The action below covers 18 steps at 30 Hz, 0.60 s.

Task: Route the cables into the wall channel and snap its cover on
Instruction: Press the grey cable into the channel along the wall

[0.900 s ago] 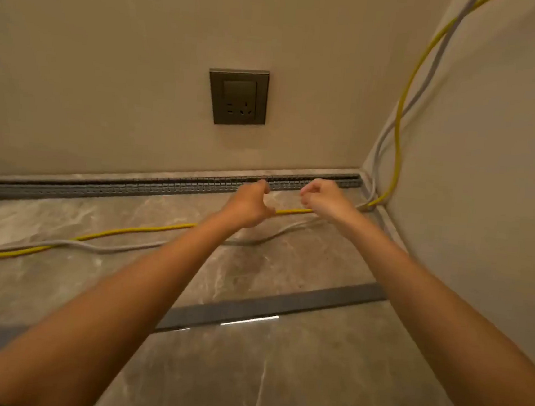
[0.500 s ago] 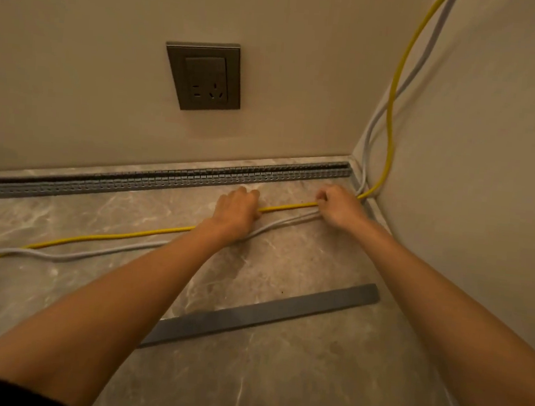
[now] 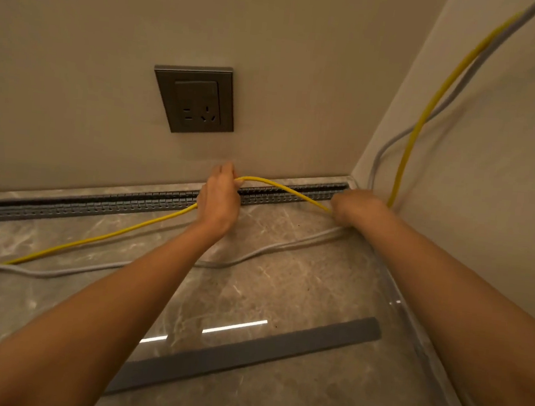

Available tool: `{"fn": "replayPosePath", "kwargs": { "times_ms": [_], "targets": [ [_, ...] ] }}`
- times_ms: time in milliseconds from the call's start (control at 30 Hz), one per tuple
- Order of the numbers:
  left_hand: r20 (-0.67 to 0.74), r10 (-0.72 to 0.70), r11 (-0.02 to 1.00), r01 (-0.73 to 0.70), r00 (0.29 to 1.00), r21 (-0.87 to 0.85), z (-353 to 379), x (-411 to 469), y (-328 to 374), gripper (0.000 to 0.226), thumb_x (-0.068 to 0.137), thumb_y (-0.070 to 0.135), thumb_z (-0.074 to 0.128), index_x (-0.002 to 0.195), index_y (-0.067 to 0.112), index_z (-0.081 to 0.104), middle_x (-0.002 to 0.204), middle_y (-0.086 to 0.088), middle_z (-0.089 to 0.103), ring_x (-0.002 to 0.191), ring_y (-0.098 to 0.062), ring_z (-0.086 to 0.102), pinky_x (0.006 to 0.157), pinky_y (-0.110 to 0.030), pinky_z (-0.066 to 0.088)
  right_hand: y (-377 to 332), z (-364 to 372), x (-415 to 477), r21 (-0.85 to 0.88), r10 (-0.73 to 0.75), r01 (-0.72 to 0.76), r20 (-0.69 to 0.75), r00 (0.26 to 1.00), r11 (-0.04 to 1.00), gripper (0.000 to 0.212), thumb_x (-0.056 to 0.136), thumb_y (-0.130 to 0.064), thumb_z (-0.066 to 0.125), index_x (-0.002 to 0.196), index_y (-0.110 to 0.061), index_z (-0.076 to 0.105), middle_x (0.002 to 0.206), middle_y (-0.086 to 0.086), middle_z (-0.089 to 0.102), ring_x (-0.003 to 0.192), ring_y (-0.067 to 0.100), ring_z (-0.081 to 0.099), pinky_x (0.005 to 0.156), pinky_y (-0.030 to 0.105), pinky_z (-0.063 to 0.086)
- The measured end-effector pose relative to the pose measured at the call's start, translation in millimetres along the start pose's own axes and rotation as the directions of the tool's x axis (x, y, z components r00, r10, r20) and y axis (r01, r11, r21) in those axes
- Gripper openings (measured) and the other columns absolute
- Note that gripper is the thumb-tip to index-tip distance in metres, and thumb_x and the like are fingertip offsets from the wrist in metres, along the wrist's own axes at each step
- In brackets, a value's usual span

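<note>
A grey slotted wall channel (image 3: 104,203) runs along the foot of the back wall, open on top. A yellow cable (image 3: 94,239) crosses the floor from the left, arches up between my hands over the channel, and climbs the right wall. My left hand (image 3: 219,198) grips the yellow cable at the top of the arch, just above the channel. My right hand (image 3: 354,207) holds the same cable near the corner. A grey cable (image 3: 265,251) lies loose on the floor below my hands. The flat grey cover (image 3: 246,353) lies on the floor near me.
A dark wall socket (image 3: 196,99) sits above the channel. The right wall (image 3: 487,189) meets the back wall in a corner close to my right hand. The floor is glossy marble tile (image 3: 300,296).
Both hands have lifted the yellow cable off the floor and carried it back to the channel, so it now arches between them. The grey cable stayed on the floor.
</note>
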<state>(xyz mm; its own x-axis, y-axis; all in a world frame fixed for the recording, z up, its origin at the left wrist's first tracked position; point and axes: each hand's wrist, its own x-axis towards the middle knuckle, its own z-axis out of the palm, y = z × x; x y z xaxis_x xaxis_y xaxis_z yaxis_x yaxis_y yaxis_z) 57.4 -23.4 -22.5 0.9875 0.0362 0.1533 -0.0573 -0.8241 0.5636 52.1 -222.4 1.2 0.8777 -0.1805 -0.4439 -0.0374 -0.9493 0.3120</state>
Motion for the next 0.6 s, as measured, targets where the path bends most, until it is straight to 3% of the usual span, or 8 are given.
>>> {"fn": "replayPosePath", "kwargs": {
  "times_ms": [167,400,500,600],
  "targets": [
    [0.055,0.007,0.999,-0.010,0.998,0.040,-2,13,-5,0.016,0.099,0.011,0.044,0.103,0.001,0.055,0.112,-0.023,0.060,0.100,-0.040,0.057,0.077,-0.045,0.046,1,6,13,0.043,-0.024,0.038,-0.283,0.959,0.998,0.033,0.096,-0.006,0.030,0.126,-0.002,0.042,0.134,0.018,0.052,0.127,0.033,0.047,0.102,0.043,0.041],
    [0.329,0.176,0.984,-0.179,0.928,-0.024,18,11,8,0.023,0.096,0.019,0.052,0.104,0.000,0.062,0.105,-0.026,0.067,0.101,-0.039,0.061,0.080,-0.042,0.048,2,5,13,0.118,-0.073,0.113,-0.302,0.951,0.987,0.036,0.095,-0.003,0.035,0.130,0.000,0.036,0.129,0.024,0.054,0.122,0.038,0.049,0.098,0.042,0.042],
    [0.284,0.130,0.991,-0.118,0.950,-0.059,22,13,26,0.026,0.096,0.023,0.051,0.099,0.001,0.065,0.102,-0.027,0.067,0.100,-0.040,0.061,0.080,-0.040,0.048,9,6,9,0.176,-0.143,0.194,-0.264,0.954,0.965,0.035,0.095,-0.013,0.045,0.128,-0.003,0.040,0.129,0.025,0.054,0.120,0.038,0.051,0.093,0.040,0.043],
    [0.155,0.016,0.992,0.004,0.988,-0.128,17,21,41,0.030,0.097,0.022,0.049,0.093,-0.003,0.066,0.102,-0.029,0.066,0.100,-0.043,0.059,0.079,-0.041,0.048,14,6,3,0.280,-0.079,0.146,-0.236,0.969,0.949,0.042,0.088,-0.026,0.061,0.119,-0.001,0.046,0.127,0.023,0.055,0.119,0.037,0.051,0.091,0.040,0.044]
  ]
}}
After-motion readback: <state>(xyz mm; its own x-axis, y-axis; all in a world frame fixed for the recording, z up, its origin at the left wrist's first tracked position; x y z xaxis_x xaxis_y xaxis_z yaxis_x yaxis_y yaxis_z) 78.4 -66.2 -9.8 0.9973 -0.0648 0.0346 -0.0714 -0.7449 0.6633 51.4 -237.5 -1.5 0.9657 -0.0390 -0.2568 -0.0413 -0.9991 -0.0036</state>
